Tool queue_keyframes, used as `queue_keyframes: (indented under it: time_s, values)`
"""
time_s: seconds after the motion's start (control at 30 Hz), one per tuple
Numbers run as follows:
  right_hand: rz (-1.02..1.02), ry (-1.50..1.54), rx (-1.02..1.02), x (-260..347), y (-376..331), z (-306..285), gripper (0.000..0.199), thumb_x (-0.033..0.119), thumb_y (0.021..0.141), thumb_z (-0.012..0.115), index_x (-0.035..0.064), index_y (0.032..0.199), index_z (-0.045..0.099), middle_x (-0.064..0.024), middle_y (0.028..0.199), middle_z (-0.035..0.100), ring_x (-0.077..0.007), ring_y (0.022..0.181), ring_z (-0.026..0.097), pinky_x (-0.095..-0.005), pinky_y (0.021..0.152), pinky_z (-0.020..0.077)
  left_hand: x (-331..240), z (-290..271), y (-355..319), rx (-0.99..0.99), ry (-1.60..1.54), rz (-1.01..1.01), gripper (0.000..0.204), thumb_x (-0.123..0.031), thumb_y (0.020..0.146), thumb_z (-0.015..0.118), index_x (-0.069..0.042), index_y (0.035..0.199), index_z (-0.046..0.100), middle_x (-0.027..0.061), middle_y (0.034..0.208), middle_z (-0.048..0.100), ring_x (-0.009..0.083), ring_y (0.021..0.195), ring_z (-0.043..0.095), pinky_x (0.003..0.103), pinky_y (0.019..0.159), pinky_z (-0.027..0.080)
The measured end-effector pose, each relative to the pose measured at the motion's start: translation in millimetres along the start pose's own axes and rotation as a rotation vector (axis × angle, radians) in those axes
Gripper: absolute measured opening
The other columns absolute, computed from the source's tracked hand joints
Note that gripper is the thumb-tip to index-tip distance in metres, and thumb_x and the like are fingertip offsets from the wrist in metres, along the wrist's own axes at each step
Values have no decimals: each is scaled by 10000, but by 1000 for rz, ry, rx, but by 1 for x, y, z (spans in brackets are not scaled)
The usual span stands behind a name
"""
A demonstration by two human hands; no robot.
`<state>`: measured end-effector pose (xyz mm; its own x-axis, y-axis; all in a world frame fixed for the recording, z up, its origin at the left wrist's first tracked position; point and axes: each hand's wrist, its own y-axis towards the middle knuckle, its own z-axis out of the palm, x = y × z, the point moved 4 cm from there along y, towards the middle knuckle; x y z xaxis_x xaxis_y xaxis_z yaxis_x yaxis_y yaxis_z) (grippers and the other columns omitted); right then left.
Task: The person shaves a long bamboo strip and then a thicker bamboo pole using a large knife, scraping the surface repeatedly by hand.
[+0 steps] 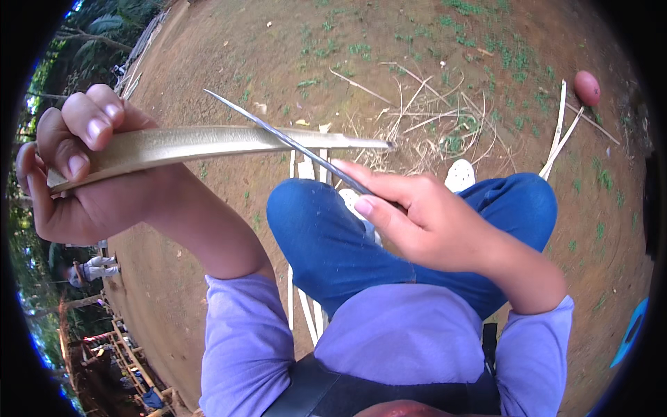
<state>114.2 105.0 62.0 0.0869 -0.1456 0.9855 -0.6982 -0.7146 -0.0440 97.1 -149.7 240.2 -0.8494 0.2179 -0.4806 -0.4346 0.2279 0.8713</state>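
My left hand (104,205) is raised at the left, its fingers wrapped around the wide end of a pale bamboo strip (194,147). The strip stretches to the right, nearly level, and narrows to a thin, dark-tipped end. My right hand (434,222) grips a slim knife (240,110) above my lap, its handle mostly hidden in the fingers. The knife's long pointed blade slants up to the left and crosses the strip near its narrow part. Whether the blade touches the strip, I cannot tell.
Thin shavings (445,128) lie in a heap on the dirt ground beyond my knees (306,215). Cut strips (559,132) lie at the right near a reddish round object (587,88), others beneath my left leg. A person (90,271) is far left near wooden railings (132,365).
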Motion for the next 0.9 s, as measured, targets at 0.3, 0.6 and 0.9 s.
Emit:
queue_keyframes:
  time_s: [0.3,0.6,0.9]
  values:
    - [-174,-85,-107,-16,4,2,432,205,982,531,-43,1335,557,-267,847,670,-411,760,676,-472,706,521,-4,-9,0,-120,99,38,276,-259,858,479,-144,632,587,-34,589,598,152,590,591,316,645,471]
    - [-84,-99,-104,-41,0,6,479,147,970,553,-9,1420,508,-169,630,550,-253,515,564,-375,543,431,-18,-20,1,-250,93,73,289,-247,782,447,-181,504,489,-54,472,508,128,500,546,278,544,456]
    - [57,-27,-84,-74,-4,4,462,196,981,543,-7,1395,531,-197,645,581,-259,533,569,-382,561,450,-27,-14,4,-188,111,63,234,-225,790,481,-195,566,539,-77,500,558,82,494,592,236,561,471]
